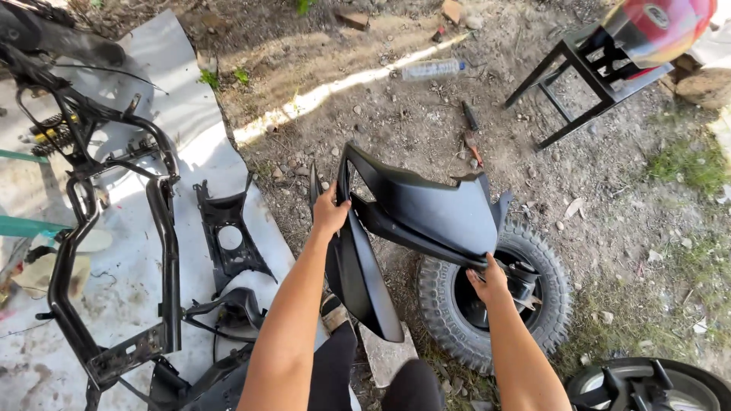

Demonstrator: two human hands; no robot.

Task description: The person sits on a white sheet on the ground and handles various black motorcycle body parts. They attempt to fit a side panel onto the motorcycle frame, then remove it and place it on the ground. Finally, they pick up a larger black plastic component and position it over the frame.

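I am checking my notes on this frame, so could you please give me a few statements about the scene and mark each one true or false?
1. Both hands hold the glossy black plastic body panel. True: the left hand grips its upper left edge and the right hand its lower right edge.
2. The knobby black rubber tyre hangs on the bare black metal tube frame. False: it lies on the dirt under the panel.
3. A clear plastic bottle lies on the ground. True.
4. The red helmet rests on the grey sheet. False: it sits on the black metal stand.
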